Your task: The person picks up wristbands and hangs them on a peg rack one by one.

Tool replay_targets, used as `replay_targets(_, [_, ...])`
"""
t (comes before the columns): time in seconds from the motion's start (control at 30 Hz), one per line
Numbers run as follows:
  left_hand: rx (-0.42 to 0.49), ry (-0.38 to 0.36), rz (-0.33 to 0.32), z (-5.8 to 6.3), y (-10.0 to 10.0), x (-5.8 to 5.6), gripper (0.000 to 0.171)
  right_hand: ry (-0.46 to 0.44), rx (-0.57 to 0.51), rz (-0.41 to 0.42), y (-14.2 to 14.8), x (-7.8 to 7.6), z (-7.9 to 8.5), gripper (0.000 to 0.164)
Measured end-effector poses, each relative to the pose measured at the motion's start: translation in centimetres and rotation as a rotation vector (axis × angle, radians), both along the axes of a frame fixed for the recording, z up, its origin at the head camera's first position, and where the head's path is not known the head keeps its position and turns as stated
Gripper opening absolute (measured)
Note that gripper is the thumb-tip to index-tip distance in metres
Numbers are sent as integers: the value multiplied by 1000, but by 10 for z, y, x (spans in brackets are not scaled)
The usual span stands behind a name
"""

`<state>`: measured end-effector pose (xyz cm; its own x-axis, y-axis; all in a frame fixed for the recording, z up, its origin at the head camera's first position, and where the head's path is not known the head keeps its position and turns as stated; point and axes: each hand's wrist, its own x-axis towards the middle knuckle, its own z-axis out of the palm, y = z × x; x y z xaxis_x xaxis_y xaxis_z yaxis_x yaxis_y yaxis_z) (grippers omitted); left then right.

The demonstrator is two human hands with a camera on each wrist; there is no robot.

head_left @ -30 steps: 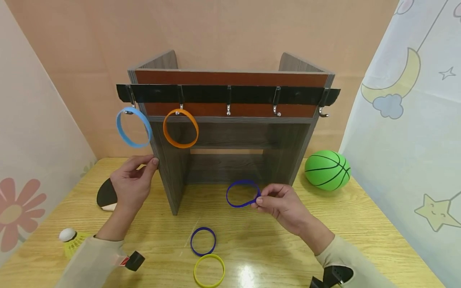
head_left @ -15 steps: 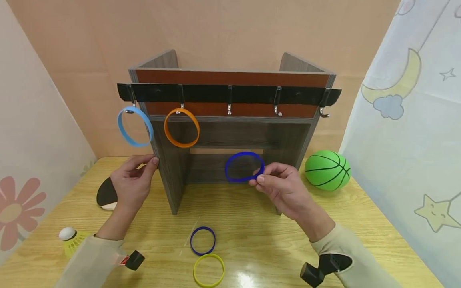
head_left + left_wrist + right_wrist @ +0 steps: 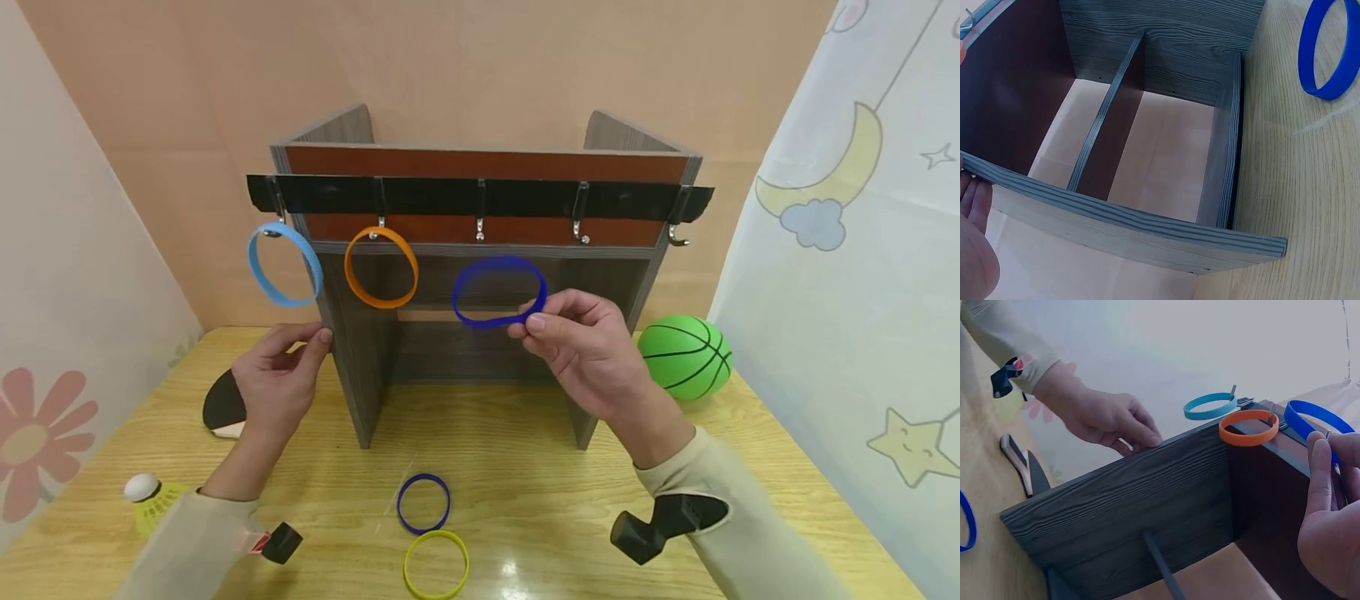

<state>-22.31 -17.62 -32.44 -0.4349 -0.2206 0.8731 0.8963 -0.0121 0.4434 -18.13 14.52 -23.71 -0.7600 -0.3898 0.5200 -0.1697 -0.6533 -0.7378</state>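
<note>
My right hand (image 3: 581,342) pinches a dark blue silicone wristband (image 3: 499,321) between thumb and fingers. It holds the band up in front of the grey wooden shelf (image 3: 348,367), below the middle hook (image 3: 480,230). My left hand (image 3: 277,371) grips the front edge of the shelf's left side panel (image 3: 1116,487) with its fingertips. A light blue wristband (image 3: 258,279) hangs from the far-left hook, and an orange wristband (image 3: 412,267) hangs from the hook beside it. On the table, a second dark blue wristband (image 3: 423,476) lies touching a yellow wristband (image 3: 465,562).
A black rail (image 3: 427,196) with several metal hooks runs across the shelf's front. To its right sits a green ball (image 3: 686,354). A black table tennis bat (image 3: 222,404) and a yellow shuttlecock (image 3: 153,504) lie at left. Printed cloths hang on both sides.
My right hand has lifted the dark blue wristband from low over the table to just below the hooks. The left hand stays on the side panel.
</note>
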Motion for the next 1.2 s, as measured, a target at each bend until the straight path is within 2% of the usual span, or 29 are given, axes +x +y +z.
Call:
replay_targets(0.17, [-10,-4,12,-1,0,-2,9,-32,-20,-48,-6,-3,10,8])
replay_targets(0.37, [-5,-1,10,-2,0,-2,9,-70,-26,-61,-10,-7,12,6])
replay_targets(0.47, [-21,-14,32,1,2,0,8,-77,-24,-78,-11,-8,12,6])
replay_targets(0.6, [-47,-24,75,3,3,4,7,-87,-23,-78,-12,-10,11,6])
replay_targets(0.83, [-1,-13,5,3,2,2,9,-91,-10,-86,-15,-12,8,6])
replay_targets(1.03, [-20,-18,40,1,0,1,7,-103,11,-106,-19,-13,4,7])
replay_targets(1.2, [-41,-24,60,9,5,9,9,-104,36,-122,-21,-13,1,8])
